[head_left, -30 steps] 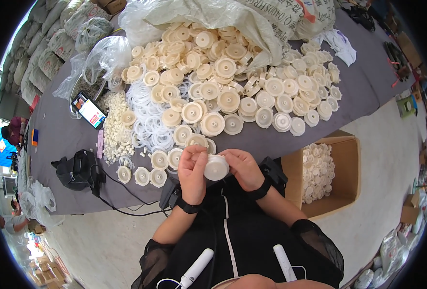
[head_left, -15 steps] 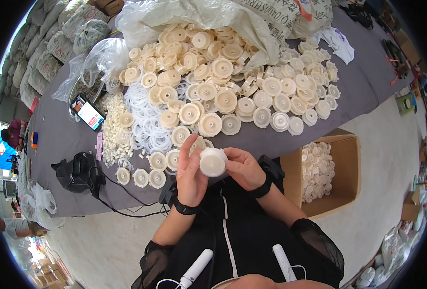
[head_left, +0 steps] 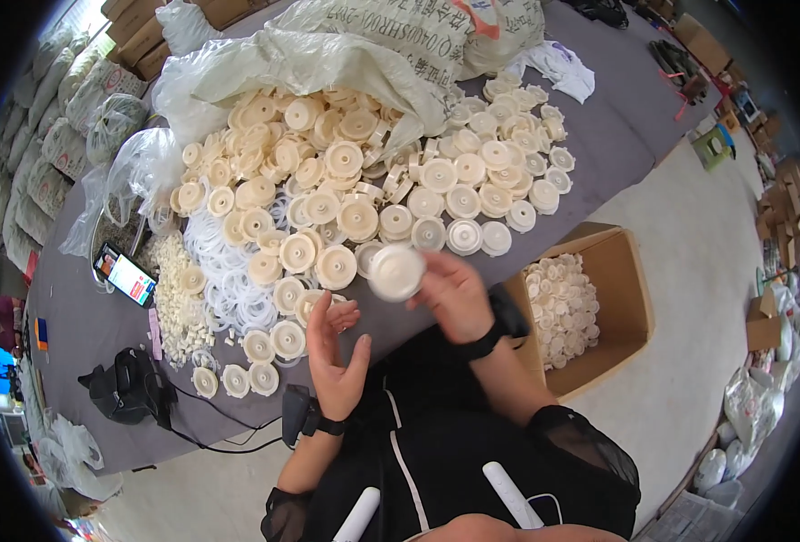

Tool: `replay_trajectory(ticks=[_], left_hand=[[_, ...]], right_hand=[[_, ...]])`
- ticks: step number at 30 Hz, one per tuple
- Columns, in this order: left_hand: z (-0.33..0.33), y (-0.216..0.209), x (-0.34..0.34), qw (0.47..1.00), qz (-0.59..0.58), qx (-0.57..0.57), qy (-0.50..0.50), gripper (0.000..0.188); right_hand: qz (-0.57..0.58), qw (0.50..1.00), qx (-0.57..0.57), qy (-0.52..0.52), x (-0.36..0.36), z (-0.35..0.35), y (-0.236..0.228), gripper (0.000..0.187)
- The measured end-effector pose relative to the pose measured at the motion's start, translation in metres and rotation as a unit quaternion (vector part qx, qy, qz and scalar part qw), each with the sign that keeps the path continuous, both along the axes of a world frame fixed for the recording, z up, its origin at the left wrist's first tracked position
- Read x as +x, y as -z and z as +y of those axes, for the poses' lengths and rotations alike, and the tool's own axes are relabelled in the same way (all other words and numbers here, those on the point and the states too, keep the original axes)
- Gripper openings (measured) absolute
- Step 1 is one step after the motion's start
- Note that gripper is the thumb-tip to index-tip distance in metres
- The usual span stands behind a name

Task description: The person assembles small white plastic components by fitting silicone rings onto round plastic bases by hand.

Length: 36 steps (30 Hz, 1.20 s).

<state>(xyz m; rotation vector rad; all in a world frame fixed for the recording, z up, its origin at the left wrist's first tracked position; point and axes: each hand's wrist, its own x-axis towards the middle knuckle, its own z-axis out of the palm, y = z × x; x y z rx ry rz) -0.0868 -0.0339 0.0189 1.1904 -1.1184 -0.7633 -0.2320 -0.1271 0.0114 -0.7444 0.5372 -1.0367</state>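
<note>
Gripping a round white plastic cap (head_left: pixel 396 272) by its right side, the right hand (head_left: pixel 454 296) held it above the worktop (head_left: pixel 617 126), near the front edge. Its fingers and thumb were clamped on the rim, slightly blurred. Just to the left, the left hand (head_left: pixel 339 366) hung near the same edge, fingers apart from the thumb. Cream flanged discs (head_left: pixel 358 219) spread behind both hands toward the far edge, where a printed woven sack (head_left: pixel 373 54) partly covered the heap. Left of them lay translucent rings (head_left: pixel 224 271), then small cream pieces (head_left: pixel 174 294) and a lit phone (head_left: pixel 127 275) near the left edge. Black gear (head_left: pixel 125 387), its kind hard to tell, sat toward the front left corner. Beyond the front edge, to the right, a cardboard box (head_left: pixel 624 316) held pale round parts (head_left: pixel 562 312).
</note>
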Motion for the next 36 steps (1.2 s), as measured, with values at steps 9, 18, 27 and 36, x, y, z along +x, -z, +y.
replay_trajectory(ticks=[9, 18, 27, 36], left_hand=[[0.0, -0.002, -0.001, 0.999, -0.019, 0.029, -0.007, 0.052], [0.005, -0.002, 0.019, 0.995, -0.083, 0.037, -0.048, 0.031], [-0.011, -0.014, 0.126, 0.943, -0.27, 0.045, -0.187, 0.018], [-0.028, -0.002, 0.175, 0.795, -0.539, 0.25, -0.124, 0.021]], right_hand=[[0.266, 0.933, -0.102, 0.222, -0.079, -0.112, -0.003, 0.037], [0.573, 0.647, -0.454, 0.217, -0.038, -0.08, 0.013, 0.036], [0.64, 0.549, -0.507, 0.178, -0.02, -0.06, 0.01, 0.033], [0.575, 0.618, -0.507, 0.175, -0.014, -0.068, 0.023, 0.031]])
